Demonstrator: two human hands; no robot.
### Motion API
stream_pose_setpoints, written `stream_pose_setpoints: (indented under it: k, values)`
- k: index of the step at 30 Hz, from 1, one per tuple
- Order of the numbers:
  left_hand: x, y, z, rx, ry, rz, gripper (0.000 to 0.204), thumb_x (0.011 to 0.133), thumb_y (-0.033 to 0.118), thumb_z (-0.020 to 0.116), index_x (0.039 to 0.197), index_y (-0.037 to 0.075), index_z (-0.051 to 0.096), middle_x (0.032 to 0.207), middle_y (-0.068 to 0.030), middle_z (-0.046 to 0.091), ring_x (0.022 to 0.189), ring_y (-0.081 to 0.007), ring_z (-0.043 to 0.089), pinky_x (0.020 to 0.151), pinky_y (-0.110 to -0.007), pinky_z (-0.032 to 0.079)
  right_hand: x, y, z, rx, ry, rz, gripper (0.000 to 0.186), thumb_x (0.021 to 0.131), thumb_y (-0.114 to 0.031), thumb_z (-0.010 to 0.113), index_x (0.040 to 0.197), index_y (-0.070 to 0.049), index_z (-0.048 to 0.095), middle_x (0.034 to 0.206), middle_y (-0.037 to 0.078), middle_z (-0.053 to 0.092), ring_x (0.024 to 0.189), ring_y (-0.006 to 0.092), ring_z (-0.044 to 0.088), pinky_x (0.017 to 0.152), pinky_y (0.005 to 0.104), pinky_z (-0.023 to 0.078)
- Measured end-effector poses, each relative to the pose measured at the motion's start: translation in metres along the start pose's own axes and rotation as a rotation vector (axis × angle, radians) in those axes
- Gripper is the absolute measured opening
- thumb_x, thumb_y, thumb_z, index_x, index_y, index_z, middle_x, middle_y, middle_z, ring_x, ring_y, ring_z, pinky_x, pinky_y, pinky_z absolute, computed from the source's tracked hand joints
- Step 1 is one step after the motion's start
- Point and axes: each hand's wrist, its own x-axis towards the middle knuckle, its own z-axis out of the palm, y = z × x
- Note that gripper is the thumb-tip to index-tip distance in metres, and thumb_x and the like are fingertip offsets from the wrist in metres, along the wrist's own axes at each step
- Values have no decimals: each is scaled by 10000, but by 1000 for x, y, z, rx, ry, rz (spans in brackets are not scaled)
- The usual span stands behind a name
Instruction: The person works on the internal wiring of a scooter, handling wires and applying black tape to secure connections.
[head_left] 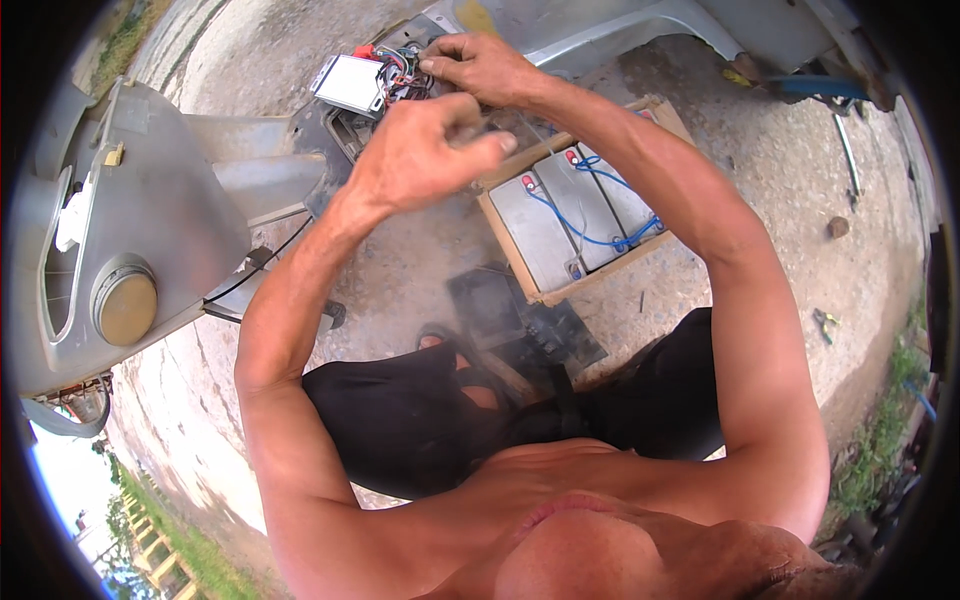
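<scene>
My right hand (482,70) is at the top middle, thumb and forefinger pinched together beside a bundle of coloured wires (400,70). Whatever lies between those fingertips is too small to make out. The wires come from a flat silver controller box (350,83) with a red piece at its far edge, resting on the vehicle's grey frame. Nearer to me, my left hand (425,150) is raised in the air, thumb stretched out and away from the bent fingers, holding nothing visible. Its fingers are slightly blurred.
A cardboard box (540,292) of grey batteries (545,235), joined by blue wires, stands on the ground. Grey vehicle panels (185,190) rise at left. A black plastic piece (570,340) lies between my legs. Pliers (825,325) and a metal rod (848,155) lie at right.
</scene>
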Motion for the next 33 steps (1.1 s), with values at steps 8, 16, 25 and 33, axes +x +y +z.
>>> stream_pose_setpoints:
  k: [8,16,25,33]
  values:
    - [-6,22,71,102,-213,350,504,798,336,813,1188,66,642,1088,-152,611,978,-391,645,822,-503,528,5,14,0,189,61,-65,299,995,-294,689,1099,-18,739,820,29,721,733,111,653,706,290,523]
    - [-21,-31,134,295,-351,272,668,817,267,784,1405,63,542,1251,-208,568,1161,-444,603,960,-511,522,7,3,3,33,107,-45,414,944,-448,724,915,-37,750,729,26,685,682,114,626,681,296,509]
    - [0,-20,20,301,40,133,338,875,306,744,1062,25,730,948,-174,721,871,-344,714,778,-446,559,16,16,4,65,208,20,355,995,-361,673,926,-22,754,748,53,727,686,126,669,691,313,535]
    - [2,-85,-3,483,260,60,248,914,247,681,1073,68,742,905,-159,723,890,-373,701,791,-477,537,10,-2,-5,229,155,122,309,1012,-279,662,1089,5,756,886,69,744,758,131,698,698,274,562]
